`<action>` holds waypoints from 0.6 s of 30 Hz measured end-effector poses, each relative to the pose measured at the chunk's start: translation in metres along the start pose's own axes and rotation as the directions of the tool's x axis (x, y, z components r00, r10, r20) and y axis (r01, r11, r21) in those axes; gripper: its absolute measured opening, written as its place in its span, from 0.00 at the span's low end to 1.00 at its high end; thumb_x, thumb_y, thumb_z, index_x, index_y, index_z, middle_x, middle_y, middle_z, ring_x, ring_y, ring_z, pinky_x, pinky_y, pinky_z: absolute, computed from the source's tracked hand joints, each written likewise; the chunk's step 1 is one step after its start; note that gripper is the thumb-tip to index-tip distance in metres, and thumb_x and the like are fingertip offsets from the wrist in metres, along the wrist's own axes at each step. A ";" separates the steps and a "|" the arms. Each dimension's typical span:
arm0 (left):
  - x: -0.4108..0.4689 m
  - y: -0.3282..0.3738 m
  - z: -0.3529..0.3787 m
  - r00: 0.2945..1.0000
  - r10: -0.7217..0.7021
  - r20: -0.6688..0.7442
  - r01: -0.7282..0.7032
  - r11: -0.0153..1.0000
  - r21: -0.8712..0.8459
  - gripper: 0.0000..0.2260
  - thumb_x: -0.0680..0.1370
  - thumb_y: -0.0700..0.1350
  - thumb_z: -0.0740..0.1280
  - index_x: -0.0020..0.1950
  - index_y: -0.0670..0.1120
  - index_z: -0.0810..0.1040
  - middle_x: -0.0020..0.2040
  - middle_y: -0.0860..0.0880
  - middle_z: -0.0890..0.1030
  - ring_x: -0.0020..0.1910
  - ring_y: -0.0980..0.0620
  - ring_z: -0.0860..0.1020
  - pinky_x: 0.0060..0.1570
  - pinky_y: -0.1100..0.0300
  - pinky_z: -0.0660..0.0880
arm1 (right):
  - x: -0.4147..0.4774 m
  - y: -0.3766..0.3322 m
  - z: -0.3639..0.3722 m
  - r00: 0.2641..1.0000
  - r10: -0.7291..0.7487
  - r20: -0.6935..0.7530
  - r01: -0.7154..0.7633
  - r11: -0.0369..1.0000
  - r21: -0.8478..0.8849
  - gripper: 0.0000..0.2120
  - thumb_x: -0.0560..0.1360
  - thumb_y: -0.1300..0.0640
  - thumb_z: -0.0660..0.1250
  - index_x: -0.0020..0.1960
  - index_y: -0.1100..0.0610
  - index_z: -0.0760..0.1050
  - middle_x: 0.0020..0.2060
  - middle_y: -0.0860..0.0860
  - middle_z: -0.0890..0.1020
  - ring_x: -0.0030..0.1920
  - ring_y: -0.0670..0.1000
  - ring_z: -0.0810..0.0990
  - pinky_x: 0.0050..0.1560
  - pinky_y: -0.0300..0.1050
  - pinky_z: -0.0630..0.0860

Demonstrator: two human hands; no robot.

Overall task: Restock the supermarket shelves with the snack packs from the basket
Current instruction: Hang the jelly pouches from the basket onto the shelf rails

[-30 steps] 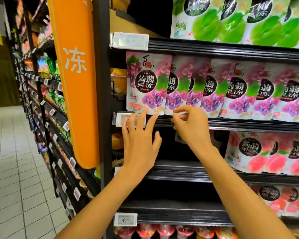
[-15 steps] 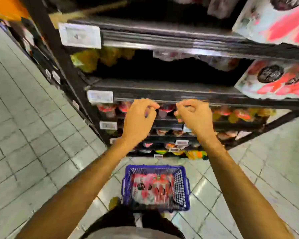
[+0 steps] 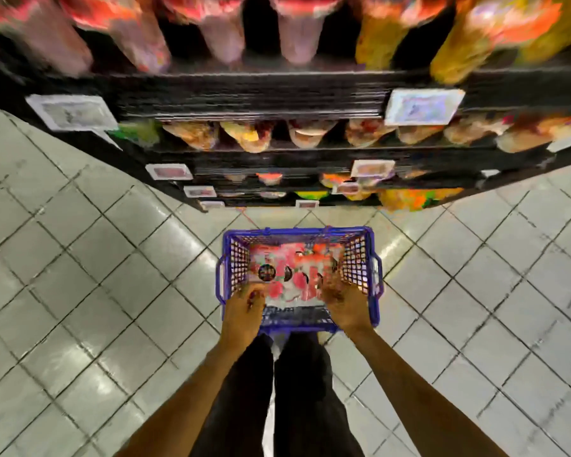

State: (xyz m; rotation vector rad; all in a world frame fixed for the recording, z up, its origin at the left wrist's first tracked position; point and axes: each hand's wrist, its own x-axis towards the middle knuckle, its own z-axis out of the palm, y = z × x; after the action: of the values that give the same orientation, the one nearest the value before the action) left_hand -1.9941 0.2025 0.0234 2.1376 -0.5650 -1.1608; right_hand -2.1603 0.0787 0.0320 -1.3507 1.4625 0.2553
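A blue plastic basket [image 3: 374,268] stands on the tiled floor just in front of my feet. Pink and red snack packs [image 3: 290,268] with dark round labels lie inside it. Both of my hands reach down into the basket's near end. My left hand [image 3: 244,311] is at the packs' near-left edge with its fingers curled. My right hand [image 3: 342,305] rests against their right side by the basket wall. Motion blur hides whether either hand grips a pack.
The black shelf unit [image 3: 251,90] rises right beyond the basket, with blurred jelly cups on its lower tiers and white price tags [image 3: 422,107] on the rails. Grey floor tiles [image 3: 96,275] spread to both sides. My dark trouser legs [image 3: 297,390] are below.
My view has swung down from the purple packs on the upper shelf to the floor. Both hands dropped from the shelf edge into the basket.
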 end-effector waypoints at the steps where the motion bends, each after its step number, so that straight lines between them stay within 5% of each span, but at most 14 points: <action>1: 0.009 -0.020 0.010 0.999 -0.043 0.016 0.043 0.999 -0.007 0.08 0.79 0.31 0.63 0.54 0.33 0.80 0.54 0.37 0.82 0.56 0.39 0.80 0.60 0.44 0.73 | 0.015 0.017 0.012 0.999 0.034 0.010 -0.034 0.999 -0.011 0.10 0.79 0.61 0.65 0.56 0.64 0.80 0.53 0.61 0.83 0.56 0.60 0.80 0.46 0.38 0.68; 4: 0.041 -0.075 0.037 0.983 -0.174 0.059 0.175 0.985 -0.009 0.11 0.79 0.38 0.64 0.56 0.32 0.80 0.56 0.35 0.81 0.60 0.38 0.78 0.64 0.44 0.71 | 0.061 0.058 0.051 0.995 0.101 -0.016 -0.102 0.994 -0.045 0.18 0.77 0.52 0.62 0.57 0.63 0.80 0.53 0.62 0.82 0.56 0.60 0.80 0.47 0.40 0.68; 7: 0.088 -0.131 0.061 0.945 -0.301 0.129 0.286 0.951 0.119 0.23 0.76 0.50 0.58 0.63 0.36 0.78 0.62 0.38 0.80 0.60 0.43 0.78 0.57 0.59 0.71 | 0.119 0.093 0.085 0.988 0.076 -0.134 -0.091 0.989 -0.112 0.19 0.73 0.50 0.59 0.47 0.63 0.82 0.46 0.64 0.84 0.49 0.63 0.83 0.45 0.49 0.74; 9: 0.123 -0.172 0.080 0.916 -0.377 0.137 0.354 0.920 0.166 0.21 0.77 0.49 0.63 0.67 0.39 0.75 0.65 0.39 0.78 0.59 0.45 0.78 0.53 0.62 0.71 | 0.163 0.115 0.109 0.990 0.000 -0.143 -0.028 0.981 -0.194 0.11 0.76 0.59 0.64 0.47 0.63 0.83 0.45 0.63 0.85 0.48 0.62 0.83 0.46 0.50 0.75; 12: 0.170 -0.224 0.106 0.913 -0.399 0.083 0.390 0.915 0.105 0.18 0.77 0.39 0.69 0.66 0.38 0.73 0.63 0.36 0.78 0.61 0.36 0.77 0.58 0.49 0.73 | 0.227 0.142 0.143 0.990 -0.040 -0.135 0.000 0.958 -0.285 0.10 0.77 0.62 0.65 0.51 0.63 0.83 0.52 0.61 0.84 0.52 0.61 0.83 0.50 0.49 0.74; 18: 0.247 -0.290 0.146 0.900 -0.428 -0.084 0.434 0.896 0.095 0.22 0.73 0.44 0.75 0.61 0.35 0.73 0.52 0.37 0.80 0.55 0.41 0.80 0.54 0.54 0.76 | 0.322 0.177 0.203 0.993 0.102 -0.053 -0.111 0.972 -0.205 0.16 0.75 0.49 0.69 0.56 0.60 0.78 0.50 0.59 0.83 0.52 0.60 0.82 0.50 0.48 0.77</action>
State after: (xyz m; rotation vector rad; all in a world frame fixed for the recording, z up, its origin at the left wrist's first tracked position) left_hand -1.9703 0.2048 -0.3843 2.4658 -0.1244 -1.3125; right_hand -2.1234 0.1007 -0.3861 -1.4521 1.5801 0.4630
